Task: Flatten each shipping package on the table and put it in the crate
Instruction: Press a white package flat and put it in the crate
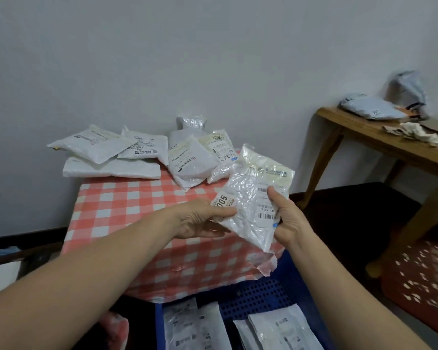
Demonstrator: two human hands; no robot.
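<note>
A: So, how is the shipping package [250,198] held?

B: It is gripped from both sides. Its left edge is pinched by the left hand [200,218], thumb laid on top and fingers curled beneath. Its right edge is clamped by the right hand [288,223], thumb pressed upright on the label face, fingers hidden behind.

A: And the arms?

B: Both forearms are stretched forward from the near corners and angled in toward the package.

A: Which way is it pointed?

B: Its long axis is run near to far, with one corner dipped to the near side and the far end raised and leaned slightly right. The barcode label is turned up toward the camera.

A: Where is it relative to the grip?

B: It is held between the two hands, mostly projecting beyond them on the far side, above the near right part of the checked table [127,205].

A: What else is seen?

B: Other packages [147,157] are piled along the table's far edge. A blue crate [258,296] is set on the table's near side, with flat packages [195,324] laid inside. A wooden bench [364,133] is placed far right, with grey bags [372,108] on it.
</note>
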